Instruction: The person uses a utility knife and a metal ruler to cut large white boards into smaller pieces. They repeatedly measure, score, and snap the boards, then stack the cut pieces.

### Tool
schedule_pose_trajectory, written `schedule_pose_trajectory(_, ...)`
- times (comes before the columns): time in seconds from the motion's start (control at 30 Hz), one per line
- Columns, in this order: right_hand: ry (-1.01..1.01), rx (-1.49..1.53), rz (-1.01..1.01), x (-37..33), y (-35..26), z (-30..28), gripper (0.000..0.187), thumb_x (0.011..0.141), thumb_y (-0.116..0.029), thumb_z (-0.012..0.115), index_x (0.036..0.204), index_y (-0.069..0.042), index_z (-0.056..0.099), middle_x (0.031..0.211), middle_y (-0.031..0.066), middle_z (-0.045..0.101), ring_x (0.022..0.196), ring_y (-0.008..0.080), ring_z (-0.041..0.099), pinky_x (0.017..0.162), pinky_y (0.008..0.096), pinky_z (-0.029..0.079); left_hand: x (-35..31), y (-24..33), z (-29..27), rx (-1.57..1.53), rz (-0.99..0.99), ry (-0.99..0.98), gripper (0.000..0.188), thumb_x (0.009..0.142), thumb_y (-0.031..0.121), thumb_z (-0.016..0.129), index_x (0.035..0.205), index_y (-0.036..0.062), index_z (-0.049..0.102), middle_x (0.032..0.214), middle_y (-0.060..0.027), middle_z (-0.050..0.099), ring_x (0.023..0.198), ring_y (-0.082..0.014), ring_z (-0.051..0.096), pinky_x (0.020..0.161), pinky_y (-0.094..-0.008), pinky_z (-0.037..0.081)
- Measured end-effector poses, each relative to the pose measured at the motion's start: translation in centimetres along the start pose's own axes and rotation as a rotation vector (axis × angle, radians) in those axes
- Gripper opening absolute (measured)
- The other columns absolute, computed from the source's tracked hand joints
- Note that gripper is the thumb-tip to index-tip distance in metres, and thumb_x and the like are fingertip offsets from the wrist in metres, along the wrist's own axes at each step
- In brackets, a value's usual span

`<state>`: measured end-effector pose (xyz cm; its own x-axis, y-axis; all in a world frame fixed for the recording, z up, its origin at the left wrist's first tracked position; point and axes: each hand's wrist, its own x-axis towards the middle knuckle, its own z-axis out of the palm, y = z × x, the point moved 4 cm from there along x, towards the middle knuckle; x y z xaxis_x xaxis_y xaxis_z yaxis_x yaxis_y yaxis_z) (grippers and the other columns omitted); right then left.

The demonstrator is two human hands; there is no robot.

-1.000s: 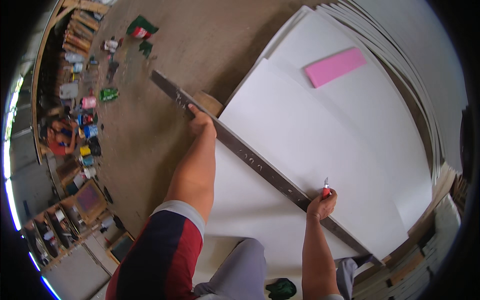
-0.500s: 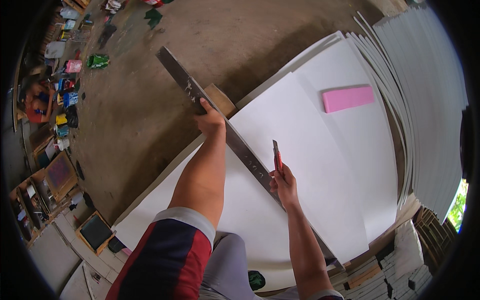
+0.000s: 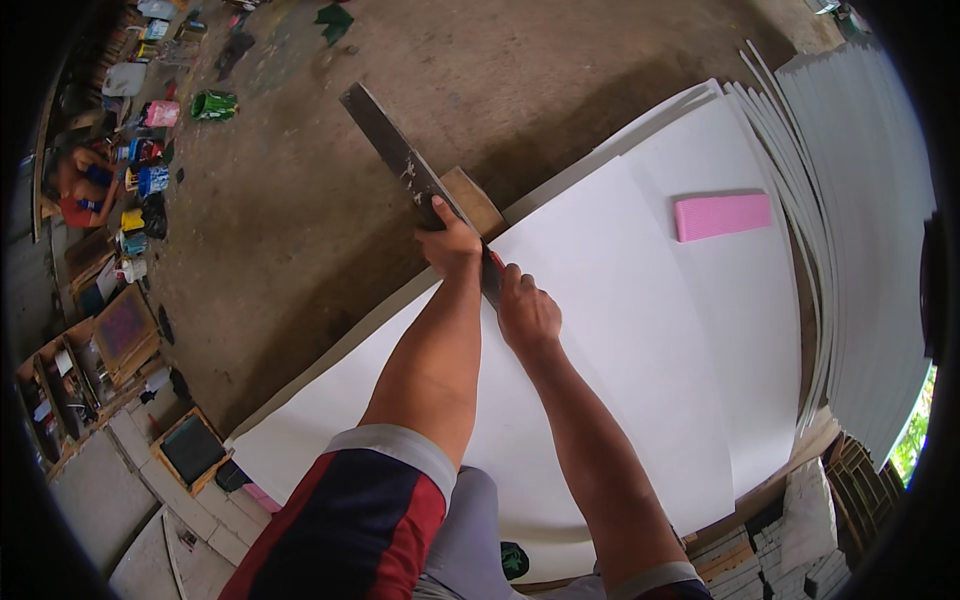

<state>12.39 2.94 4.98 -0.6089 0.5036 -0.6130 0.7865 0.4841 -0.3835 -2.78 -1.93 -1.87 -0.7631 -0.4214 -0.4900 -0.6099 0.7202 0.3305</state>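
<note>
A long dark straightedge (image 3: 388,135) lies slantwise across large white sheets (image 3: 620,330) and sticks out past their far edge. My left hand (image 3: 455,240) grips it close to that edge, thumb on top, fingers wrapped over the side. Just to the right, my right hand (image 3: 530,308) is closed around a red utility knife (image 3: 496,262), held against the straightedge near the sheets' far edge. Most of the knife is covered by my fingers, and its blade tip cannot be made out. My forearms hide much of the straightedge's near part.
A pink block (image 3: 722,217) rests on the sheets at the right. Beyond it stands a stack of thin grey-white panels (image 3: 850,200). A wooden block (image 3: 472,200) sits under the straightedge. Paint cans, such as a green one (image 3: 214,105), line the left, where another person (image 3: 85,188) sits.
My right hand has moved up and left with the knife, from mid-sheet to the straightedge beside my left hand. The left hand keeps its grip. The whole view has shifted slightly.
</note>
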Motion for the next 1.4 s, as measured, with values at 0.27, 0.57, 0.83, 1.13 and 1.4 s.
schedule_pose_trajectory(0.27,-0.195,-0.02,0.109,1.7,-2.0,-1.5,0.016,0.101,-0.008,0.058,0.116,-0.004,0.054,0.111,0.0192,0.076,0.101,0.0361,0.077,0.081,0.0473,0.063,0.0,0.1,0.0,-0.003,0.022,-0.03,0.106,0.097,0.085,0.033,0.15,-0.0058,0.044,0.135,-0.0295,0.065,0.125,-0.0461,0.064,0.102,-0.0565,0.053)
schedule_pose_trajectory(0.57,-0.308,-0.005,0.182,-0.1,-0.9,-2.3,0.022,0.105,-0.013,0.054,0.123,-0.001,0.058,0.111,0.0177,0.079,0.103,0.0326,0.079,0.081,0.0447,0.064,0.0,0.1,0.2,-0.002,0.029,0.031,0.102,0.097,0.084,0.036,0.138,-0.0074,0.052,0.127,-0.0341,0.068,0.119,-0.05,0.067,0.103,-0.0586,0.053)
schedule_pose_trajectory(0.83,-0.3,-0.026,0.201,-7.9,6.8,-0.2,0.007,0.103,-0.009,0.058,0.107,-0.004,0.054,0.09,0.0158,0.079,0.086,0.0308,0.08,0.069,0.0409,0.064,-1.8,0.9,-1.0,-0.069,0.0,-0.019,0.099,0.099,0.079,0.039,0.139,-0.0099,0.054,0.132,-0.0355,0.066,0.124,-0.0493,0.065,0.107,-0.0561,0.053)
schedule_pose_trajectory(1.13,-0.308,-0.061,0.231,-17.8,16.5,2.4,0.008,0.101,-0.007,0.059,0.104,-0.003,0.052,0.084,0.0155,0.078,0.08,0.0317,0.08,0.064,0.042,0.063,-2.0,0.8,-0.5,-0.089,-0.024,0.029,0.104,0.098,0.081,0.039,0.128,-0.0146,0.066,0.127,-0.0309,0.07,0.117,-0.0458,0.07,0.104,-0.0533,0.056)
schedule_pose_trajectory(1.4,-0.418,-0.092,0.285,-27.3,26.1,5.0,0.011,0.104,-0.012,0.053,0.113,-0.005,0.053,0.095,0.0154,0.079,0.088,0.0326,0.08,0.071,0.0442,0.065,1.0,0.2,1.2,-0.188,0.109,-0.017,0.11,0.1,0.081,0.035,0.144,-0.0183,0.052,0.147,-0.03,0.06,0.133,-0.0413,0.062,0.12,-0.048,0.043)
